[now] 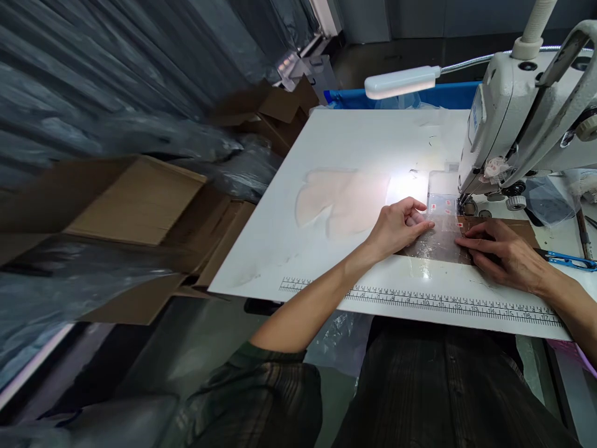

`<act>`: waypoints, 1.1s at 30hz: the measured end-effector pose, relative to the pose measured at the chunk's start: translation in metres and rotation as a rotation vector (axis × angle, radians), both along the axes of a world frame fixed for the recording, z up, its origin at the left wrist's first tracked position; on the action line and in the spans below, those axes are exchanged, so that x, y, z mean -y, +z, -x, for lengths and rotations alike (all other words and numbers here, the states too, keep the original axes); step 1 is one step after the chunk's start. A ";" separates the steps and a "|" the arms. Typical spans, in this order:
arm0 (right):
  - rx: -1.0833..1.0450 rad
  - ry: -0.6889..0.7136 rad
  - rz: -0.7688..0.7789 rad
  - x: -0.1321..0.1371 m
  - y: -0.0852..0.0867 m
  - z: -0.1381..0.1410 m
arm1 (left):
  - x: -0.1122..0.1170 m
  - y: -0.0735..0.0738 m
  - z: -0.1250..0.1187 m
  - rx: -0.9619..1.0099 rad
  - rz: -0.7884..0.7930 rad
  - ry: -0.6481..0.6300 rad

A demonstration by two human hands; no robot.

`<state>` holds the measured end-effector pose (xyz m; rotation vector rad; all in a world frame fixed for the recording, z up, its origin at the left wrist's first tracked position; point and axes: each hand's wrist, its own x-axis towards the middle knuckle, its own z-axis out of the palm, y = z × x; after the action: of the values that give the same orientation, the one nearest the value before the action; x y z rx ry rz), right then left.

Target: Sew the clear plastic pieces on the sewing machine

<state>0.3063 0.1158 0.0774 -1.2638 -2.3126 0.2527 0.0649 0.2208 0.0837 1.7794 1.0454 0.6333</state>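
The clear sheet [436, 242] lies on the worktop [280, 249] beside the sewing machine [497, 112], seemingly positioned; how much work remains is unclear. The left hand [402, 225] and right hand [506, 254] touch opposite edges, whether clamped untellable.

The left hand [396, 228] and right hand [512, 254] touch a clear plastic sheet [435, 241] on the white table [261, 264], beside the sewing machine [497, 115]; cardboard boxes [135, 202] stand left of the table.
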 end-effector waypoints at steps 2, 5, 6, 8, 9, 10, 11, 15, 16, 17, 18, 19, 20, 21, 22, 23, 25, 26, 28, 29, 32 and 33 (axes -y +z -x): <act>0.033 0.016 -0.016 -0.001 -0.001 0.000 | 0.000 0.001 0.000 -0.006 0.003 0.000; 0.059 0.012 -0.020 -0.002 -0.003 0.000 | 0.000 0.000 0.001 -0.015 0.015 -0.002; 0.063 0.009 -0.017 -0.002 -0.003 0.000 | 0.000 -0.001 0.001 -0.022 0.017 -0.012; 0.067 0.007 -0.015 -0.001 -0.004 0.000 | -0.001 -0.002 0.003 -0.040 -0.042 -0.016; 0.069 0.005 -0.021 -0.001 -0.004 0.000 | -0.002 -0.003 0.004 -0.056 -0.126 -0.002; 0.070 0.001 -0.033 0.000 -0.005 0.001 | -0.002 -0.003 0.004 -0.078 -0.248 0.013; 0.072 -0.002 -0.048 0.000 -0.005 0.001 | -0.003 -0.002 0.004 -0.109 -0.395 0.011; 0.097 -0.014 -0.104 0.001 -0.005 0.005 | -0.007 0.003 -0.005 -0.323 -0.875 -0.328; 0.108 -0.015 -0.114 0.002 -0.004 0.006 | -0.008 0.005 -0.009 -0.381 -0.935 -0.445; 0.118 -0.015 -0.125 0.002 -0.003 0.007 | -0.010 0.005 -0.014 -0.432 -0.976 -0.538; 0.126 -0.015 -0.138 0.002 -0.003 0.008 | -0.011 0.006 -0.019 -0.473 -1.001 -0.607; 0.131 -0.016 -0.152 0.001 -0.002 0.009 | -0.013 0.005 -0.024 -0.504 -1.015 -0.650; 0.134 -0.015 -0.164 0.001 -0.003 0.009 | -0.016 0.004 -0.028 -0.524 -1.021 -0.674; 0.132 -0.014 -0.175 0.000 -0.003 0.009 | -0.018 0.003 -0.031 -0.535 -1.021 -0.684; 0.128 -0.015 -0.184 -0.001 -0.004 0.009 | -0.021 0.002 -0.034 -0.541 -1.019 -0.684; 0.126 -0.020 -0.192 -0.002 -0.005 0.009 | -0.023 0.002 -0.035 -0.547 -1.016 -0.678; 0.130 -0.045 -0.205 -0.005 -0.007 0.008 | -0.029 0.001 -0.036 -0.557 -1.006 -0.661; 0.135 -0.065 -0.207 -0.007 -0.008 0.007 | -0.031 0.001 -0.036 -0.563 -1.001 -0.655; 0.146 -0.105 -0.205 -0.009 -0.010 0.006 | -0.036 0.002 -0.035 -0.567 -0.990 -0.645; 0.150 -0.120 -0.204 -0.010 -0.010 0.006 | -0.037 0.002 -0.034 -0.562 -0.985 -0.640; 0.154 -0.132 -0.213 -0.010 -0.010 0.006 | -0.039 0.002 -0.030 -0.535 -0.959 -0.627; 0.153 -0.132 -0.215 -0.010 -0.010 0.006 | -0.039 0.001 -0.028 -0.525 -0.947 -0.628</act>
<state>0.3001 0.1259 0.0672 -1.3580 -2.2965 -0.1392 0.0934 0.2602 0.0844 3.0405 0.4119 0.2518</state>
